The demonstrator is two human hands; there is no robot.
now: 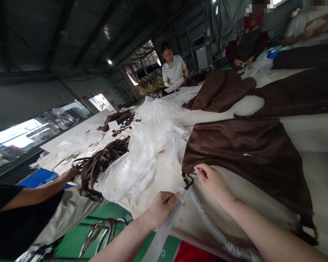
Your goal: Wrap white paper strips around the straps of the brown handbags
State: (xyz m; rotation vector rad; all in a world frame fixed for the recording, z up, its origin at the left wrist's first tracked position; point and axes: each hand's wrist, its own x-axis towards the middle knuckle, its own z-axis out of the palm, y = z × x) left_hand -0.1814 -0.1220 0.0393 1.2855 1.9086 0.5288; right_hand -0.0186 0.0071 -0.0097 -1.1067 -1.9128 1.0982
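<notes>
A: Left hand (161, 209)?
B: Pinching the white strip (166, 222), its tail running nearer, past the table edge. If that pinch slackens, the strip could slip.
A: Right hand (211, 182)?
B: Curled, just beside the brown bag (235, 145) at its left corner. Can't tell if it's gripping anything.
A: Wrapped strap (205, 213)?
B: Between the forearms. A hard pull there could drag the bag askew, if they're joined; can't tell.
A: Bag's place?
B: Flat on the table (166, 174), right side.
A: Farther?
B: Plastic heap (142, 153), left of the bag; sliding over, it could snag the strip. Strap pile (104, 160) left of that, another person's hand (71, 173) touching it: one tug could tangle it.
</notes>
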